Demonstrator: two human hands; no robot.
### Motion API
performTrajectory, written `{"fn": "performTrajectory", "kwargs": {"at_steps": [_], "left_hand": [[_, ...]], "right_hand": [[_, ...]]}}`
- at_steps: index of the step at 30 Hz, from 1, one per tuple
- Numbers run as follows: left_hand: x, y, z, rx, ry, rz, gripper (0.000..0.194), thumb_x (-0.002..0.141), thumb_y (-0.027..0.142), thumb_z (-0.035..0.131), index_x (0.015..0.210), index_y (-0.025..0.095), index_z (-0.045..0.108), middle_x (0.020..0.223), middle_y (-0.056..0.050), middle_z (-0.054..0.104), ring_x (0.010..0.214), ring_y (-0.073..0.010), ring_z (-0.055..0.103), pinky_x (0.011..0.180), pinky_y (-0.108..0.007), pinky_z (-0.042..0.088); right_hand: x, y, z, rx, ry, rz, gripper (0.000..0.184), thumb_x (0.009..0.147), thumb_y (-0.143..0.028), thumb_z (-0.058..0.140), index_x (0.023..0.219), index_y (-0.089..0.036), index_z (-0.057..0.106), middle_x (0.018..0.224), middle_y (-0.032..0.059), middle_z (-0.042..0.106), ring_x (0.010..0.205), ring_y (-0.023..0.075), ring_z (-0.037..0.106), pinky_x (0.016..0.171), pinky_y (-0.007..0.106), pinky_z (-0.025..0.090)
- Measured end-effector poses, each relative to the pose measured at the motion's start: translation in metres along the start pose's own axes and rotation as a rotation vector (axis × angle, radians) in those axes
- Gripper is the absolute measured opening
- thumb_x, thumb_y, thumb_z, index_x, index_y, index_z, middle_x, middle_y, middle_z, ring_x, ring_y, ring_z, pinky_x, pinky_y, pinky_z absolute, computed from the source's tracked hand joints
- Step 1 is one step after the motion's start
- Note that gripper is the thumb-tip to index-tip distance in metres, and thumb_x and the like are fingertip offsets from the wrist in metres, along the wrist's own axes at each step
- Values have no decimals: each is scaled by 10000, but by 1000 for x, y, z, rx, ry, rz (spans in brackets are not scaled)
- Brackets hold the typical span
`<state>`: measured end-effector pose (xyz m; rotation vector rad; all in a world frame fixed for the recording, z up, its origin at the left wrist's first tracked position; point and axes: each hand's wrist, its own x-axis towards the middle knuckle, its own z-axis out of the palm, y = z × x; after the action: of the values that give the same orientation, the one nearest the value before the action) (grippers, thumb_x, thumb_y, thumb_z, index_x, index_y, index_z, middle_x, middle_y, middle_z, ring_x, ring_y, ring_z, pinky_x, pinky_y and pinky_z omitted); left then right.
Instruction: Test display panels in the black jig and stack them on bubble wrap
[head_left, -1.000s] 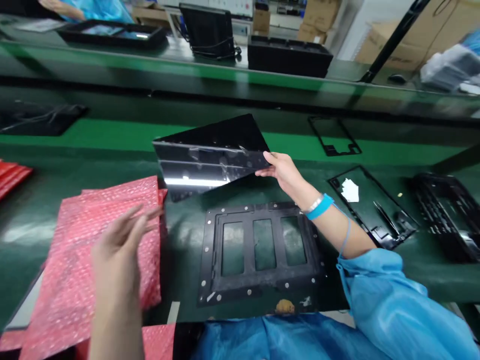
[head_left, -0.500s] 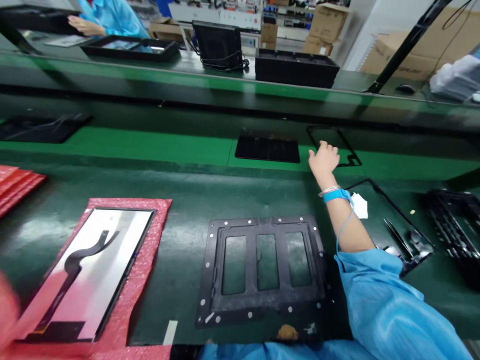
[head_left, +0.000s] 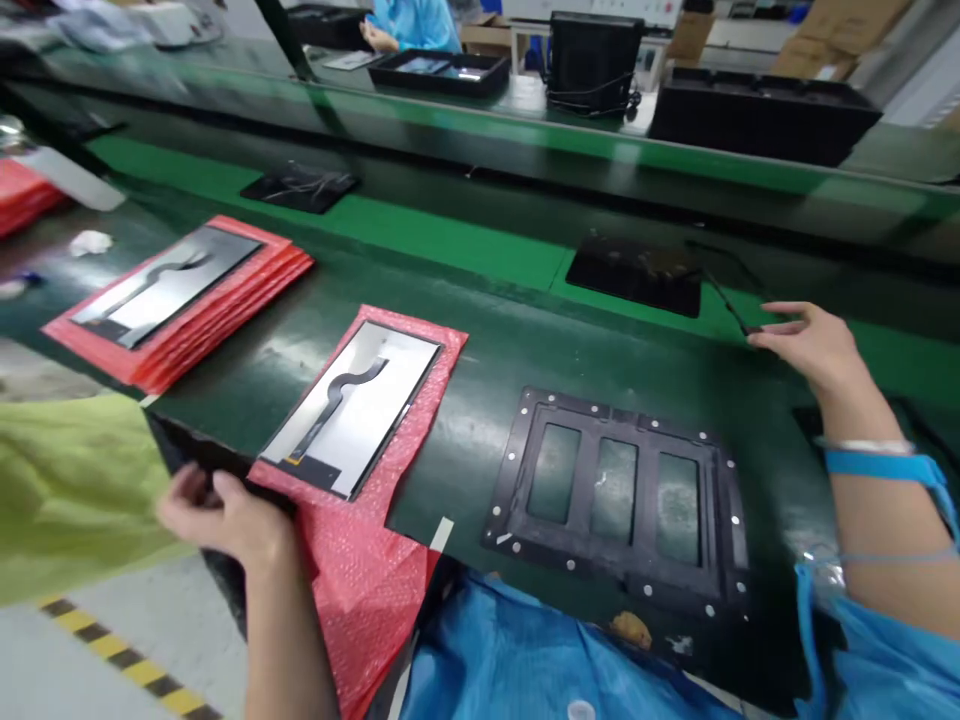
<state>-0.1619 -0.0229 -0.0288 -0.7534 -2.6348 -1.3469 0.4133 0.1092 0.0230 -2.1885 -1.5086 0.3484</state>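
Observation:
My right hand (head_left: 814, 345) pinches one edge of a thin black frame (head_left: 731, 305), lifted and tilted over the back of the bench; part of the frame is blurred. Just left of it lies a flat black panel (head_left: 634, 275). My left hand (head_left: 232, 520) hangs by the bench's front edge, fingers loosely curled and apart, nothing visible in them. Nearest to it is a display panel (head_left: 352, 405) with a dark ribbon cable, resting on a red bubble bag (head_left: 420, 430). A black fixture plate (head_left: 615, 500) with three windows and several round studs lies in front of me.
Stacked red bubble bags (head_left: 225, 330) with another display on top stand at the left. Yellow-green fabric (head_left: 75, 495) is beside my left hand. Behind the raised rail are a black tray (head_left: 442, 75), a black monitor (head_left: 592, 60) and a co-worker in a blue sleeve (head_left: 416, 25).
My right hand has gripped the black frame and raised it off the green strip. My left hand has come into view. The camera has turned left, showing more bags.

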Motion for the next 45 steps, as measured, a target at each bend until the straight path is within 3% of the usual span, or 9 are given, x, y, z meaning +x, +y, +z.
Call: {"fn": "performTrajectory", "kwargs": {"at_steps": [3,6,9,13,23,29,34,39,45], "left_hand": [[19,30,20,99,-165,203,471,845,330,458,1256,183,633,1338,-139,596,1298,-274,526,1129,-373,390],[23,53,48,231,-358,297,356,797,315,574,1088,150,695,1243,-167,650,1257,-359,537,1115,-503,377],[20,58,65,334,-379,318,363,847,315,566,1122,108,685,1311,-213,598,1298,-403,473,1102,-566,342],[18,54,64,413,-332,274,414,902,309,538,1214,64,656,1353,-245,548,1328,-409,434,1098,-574,335],[26,45,58,440,-266,228,389,888,330,547,1150,70,672,1345,-232,567,1313,-408,452,1079,-572,334],[20,44,58,434,-293,362,284,869,284,537,1037,93,664,1246,-199,626,1263,-386,505,1063,-557,349],[20,45,62,472,-318,396,320,872,303,563,1089,75,623,1296,-226,596,1285,-406,499,1071,-552,343],[23,48,63,484,-325,338,265,928,314,515,1044,82,572,1177,-213,652,1214,-383,566,1074,-552,325],[17,45,60,494,-321,343,355,885,384,574,1053,71,568,1336,-276,550,1308,-426,455,1049,-546,331]], "right_hand": [[-61,-9,-1,96,-133,-127,481,746,-258,739,1210,-172,647,1048,108,731,938,202,680,840,330,529],[-137,-13,-1,25,-199,-521,388,800,-297,667,1184,-243,657,1083,76,714,976,240,674,859,392,534],[-200,-6,-2,-61,-311,-748,311,884,-265,578,1192,-272,619,1143,57,699,1030,235,657,858,396,526],[-241,7,-2,-170,-337,-812,300,904,-214,544,1194,-269,596,1178,41,691,1064,227,632,858,385,507],[-246,8,3,-220,-343,-850,275,908,-179,507,1153,-231,622,1194,46,698,1075,229,614,884,401,481],[-246,2,2,-234,-360,-817,373,951,-270,536,1321,-233,561,1244,39,694,1113,237,607,918,418,475],[-245,-4,5,-243,-273,-759,345,979,-345,527,1298,-227,578,1296,57,673,1140,254,606,948,432,469],[-244,-6,14,-200,-216,-764,288,984,-317,524,1237,-215,615,1257,63,692,1110,244,628,930,416,486],[-241,-9,21,-168,-165,-793,260,984,-282,520,1203,-200,634,1237,78,701,1092,255,644,911,422,495]]}}
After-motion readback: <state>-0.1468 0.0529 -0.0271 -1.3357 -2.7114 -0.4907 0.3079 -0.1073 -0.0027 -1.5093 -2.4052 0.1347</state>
